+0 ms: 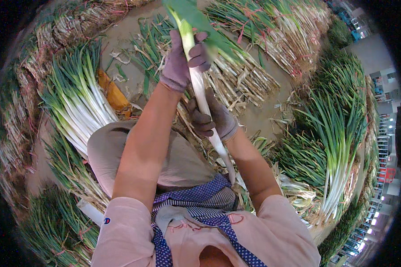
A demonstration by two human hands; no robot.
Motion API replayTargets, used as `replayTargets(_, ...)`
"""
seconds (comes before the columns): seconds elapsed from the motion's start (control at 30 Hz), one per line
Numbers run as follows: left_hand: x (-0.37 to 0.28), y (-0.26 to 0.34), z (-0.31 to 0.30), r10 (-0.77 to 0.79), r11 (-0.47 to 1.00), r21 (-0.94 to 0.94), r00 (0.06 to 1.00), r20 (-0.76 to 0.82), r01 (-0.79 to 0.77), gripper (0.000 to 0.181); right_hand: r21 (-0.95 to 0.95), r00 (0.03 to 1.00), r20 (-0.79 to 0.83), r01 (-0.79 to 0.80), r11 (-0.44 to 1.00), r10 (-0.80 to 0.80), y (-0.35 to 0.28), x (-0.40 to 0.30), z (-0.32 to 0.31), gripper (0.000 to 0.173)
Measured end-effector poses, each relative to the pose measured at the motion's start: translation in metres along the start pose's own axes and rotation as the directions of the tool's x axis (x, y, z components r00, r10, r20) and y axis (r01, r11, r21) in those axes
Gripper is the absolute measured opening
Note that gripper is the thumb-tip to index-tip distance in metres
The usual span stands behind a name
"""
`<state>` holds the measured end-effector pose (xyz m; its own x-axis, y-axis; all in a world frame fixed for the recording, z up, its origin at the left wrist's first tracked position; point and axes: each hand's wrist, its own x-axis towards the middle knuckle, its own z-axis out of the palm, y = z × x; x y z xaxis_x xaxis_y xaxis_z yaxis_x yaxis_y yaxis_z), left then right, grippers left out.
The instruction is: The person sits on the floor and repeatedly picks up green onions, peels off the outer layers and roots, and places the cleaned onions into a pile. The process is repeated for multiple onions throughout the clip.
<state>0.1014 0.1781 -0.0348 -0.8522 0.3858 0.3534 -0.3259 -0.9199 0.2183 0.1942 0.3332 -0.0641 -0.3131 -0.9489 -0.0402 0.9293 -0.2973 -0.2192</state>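
Observation:
Both gloved hands hold one long green onion [197,80] with a white stalk and green leaves. My left hand [183,60] is wrapped round its upper part, where the white turns to green. Lower down, my right hand [214,115] grips the white shaft. The pale lower end hangs past my right hand towards my apron, and the leaf tops run out of view at the top. Beyond my hands lies a loose pile of unpeeled green onions [240,80] with brown, dry outer skins. To the left, beside my knee, rests a heap of clean white-stalked green onions [83,103].
An orange-yellow object [113,91] lies by the clean heap. Tied bundles [287,36] stand at the back right, and more bundles [16,140] line the left. Peeled onions [336,167] lie on a green pile at right. Dry husks [295,192] litter the floor [264,118].

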Motion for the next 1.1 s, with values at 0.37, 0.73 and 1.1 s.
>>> replayTargets(0.37,-0.006,-0.027,0.013,0.144,0.915,0.402,0.912,-0.383,0.024,0.028,-0.577,0.627,-0.590,0.114,0.809,-0.509,-0.015,-0.011,0.012,0.026)
replayTargets(0.73,-0.002,-0.030,0.040,0.206,0.947,0.295,0.945,-0.252,-0.128,0.032,-0.539,0.708,-0.416,0.314,0.782,-0.571,-0.007,-0.016,-0.002,0.025)
replayTargets(1.1,-0.008,0.038,-0.008,0.378,0.831,0.555,0.774,-0.508,-0.041,0.037,-0.679,0.676,-0.578,-0.709,-0.189,-0.457,0.028,-0.157,-0.054,0.046)
